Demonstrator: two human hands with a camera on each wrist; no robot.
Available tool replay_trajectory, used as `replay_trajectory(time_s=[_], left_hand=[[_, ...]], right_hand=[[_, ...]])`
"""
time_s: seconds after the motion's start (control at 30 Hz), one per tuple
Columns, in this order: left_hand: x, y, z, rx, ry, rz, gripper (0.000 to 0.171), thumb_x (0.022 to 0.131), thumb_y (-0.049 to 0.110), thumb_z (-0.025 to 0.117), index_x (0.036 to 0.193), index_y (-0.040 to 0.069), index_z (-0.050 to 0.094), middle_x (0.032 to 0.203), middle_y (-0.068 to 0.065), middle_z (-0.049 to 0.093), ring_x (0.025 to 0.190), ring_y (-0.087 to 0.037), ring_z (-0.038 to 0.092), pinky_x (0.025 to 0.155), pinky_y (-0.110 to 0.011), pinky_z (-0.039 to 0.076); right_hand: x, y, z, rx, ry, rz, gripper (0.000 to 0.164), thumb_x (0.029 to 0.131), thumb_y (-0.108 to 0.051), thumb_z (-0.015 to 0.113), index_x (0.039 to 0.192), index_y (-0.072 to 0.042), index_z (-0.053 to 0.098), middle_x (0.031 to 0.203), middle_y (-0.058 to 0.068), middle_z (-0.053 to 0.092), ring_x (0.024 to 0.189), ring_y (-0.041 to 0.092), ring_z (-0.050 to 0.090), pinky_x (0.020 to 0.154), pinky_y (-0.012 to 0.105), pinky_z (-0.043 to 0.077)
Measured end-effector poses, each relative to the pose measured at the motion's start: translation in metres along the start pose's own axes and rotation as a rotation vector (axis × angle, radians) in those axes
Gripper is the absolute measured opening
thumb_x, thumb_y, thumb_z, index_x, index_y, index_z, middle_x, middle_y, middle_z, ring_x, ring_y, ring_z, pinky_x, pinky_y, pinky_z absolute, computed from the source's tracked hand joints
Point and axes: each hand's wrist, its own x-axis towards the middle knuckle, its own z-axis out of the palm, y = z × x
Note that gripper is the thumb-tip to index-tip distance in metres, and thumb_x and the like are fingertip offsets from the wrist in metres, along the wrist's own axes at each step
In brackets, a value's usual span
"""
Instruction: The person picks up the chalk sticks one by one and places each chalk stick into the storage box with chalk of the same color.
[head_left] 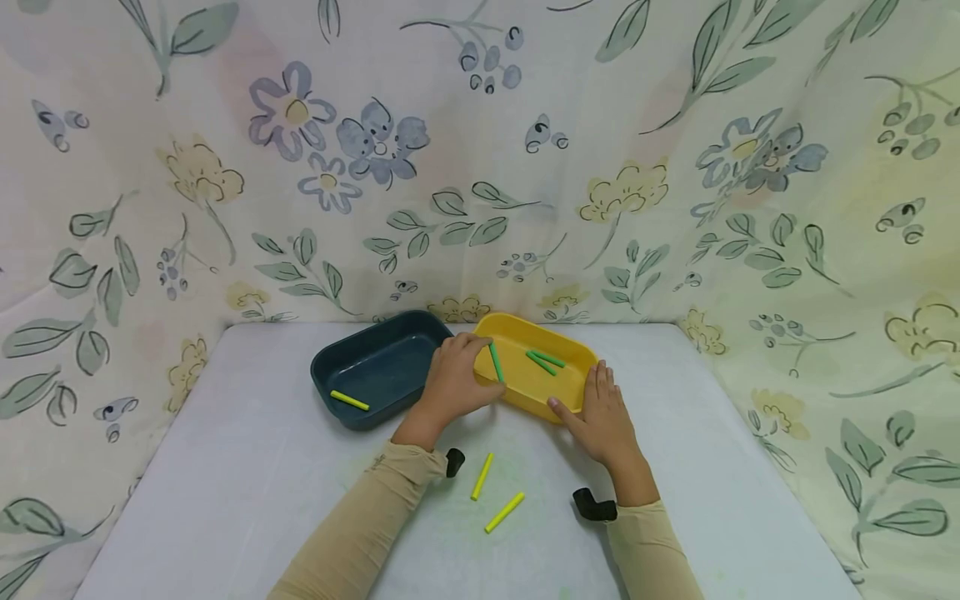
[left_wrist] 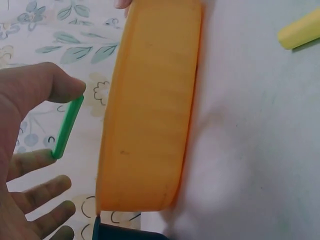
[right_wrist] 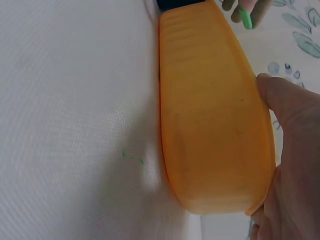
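Note:
My left hand (head_left: 454,377) pinches a green chalk stick (head_left: 497,363) end to end between thumb and forefinger, over the left part of the yellow tray (head_left: 521,389). In the left wrist view the same green stick (left_wrist: 68,127) spans thumb and finger, the other fingers spread below. My right hand (head_left: 606,421) holds the tray's near right corner, thumb (right_wrist: 270,90) at the front rim and fingers along the right side. Two more green chalk sticks (head_left: 540,363) lie inside the yellow tray.
A dark blue tray (head_left: 358,421) stands left of the yellow one, their ends close together, with one yellow chalk stick (head_left: 349,401) inside. Two yellow chalk sticks (head_left: 482,477) lie on the white table (head_left: 247,467) between my forearms. Floral cloth (head_left: 450,167) hangs behind.

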Motion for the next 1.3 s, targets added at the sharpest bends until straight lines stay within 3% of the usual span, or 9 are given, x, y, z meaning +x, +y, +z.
replay_trajectory(time_s=[0.4,0.83,1.3], left_hand=[[0.008,0.004,0.010,0.058,0.020,-0.048,0.076,0.084,0.048,0.087,0.145,0.008,0.065,0.141,-0.013,0.060,0.131,-0.036,0.052,0.110,-0.057,0.044],[0.014,0.006,0.020,0.092,-0.010,-0.104,0.078,0.087,0.053,0.083,0.147,0.008,0.063,0.146,-0.016,0.056,0.139,-0.039,0.047,0.115,-0.058,0.040],[0.011,0.002,0.028,0.080,-0.003,-0.096,0.087,0.087,0.063,0.079,0.152,0.008,0.057,0.147,-0.018,0.055,0.140,-0.040,0.045,0.116,-0.058,0.039]], right_hand=[[0.001,0.000,-0.001,-0.054,0.016,-0.001,0.118,0.100,-0.082,0.038,0.165,0.012,0.006,0.176,0.030,0.000,0.165,0.047,0.002,0.133,0.063,0.006],[0.001,0.000,-0.001,-0.076,0.012,0.005,0.120,0.099,-0.084,0.037,0.165,0.012,0.006,0.176,0.030,0.000,0.165,0.047,0.003,0.133,0.061,0.007],[0.000,-0.003,-0.001,-0.073,0.018,0.001,0.119,0.100,-0.082,0.038,0.165,0.012,0.007,0.175,0.031,0.001,0.165,0.047,0.004,0.134,0.061,0.006]])
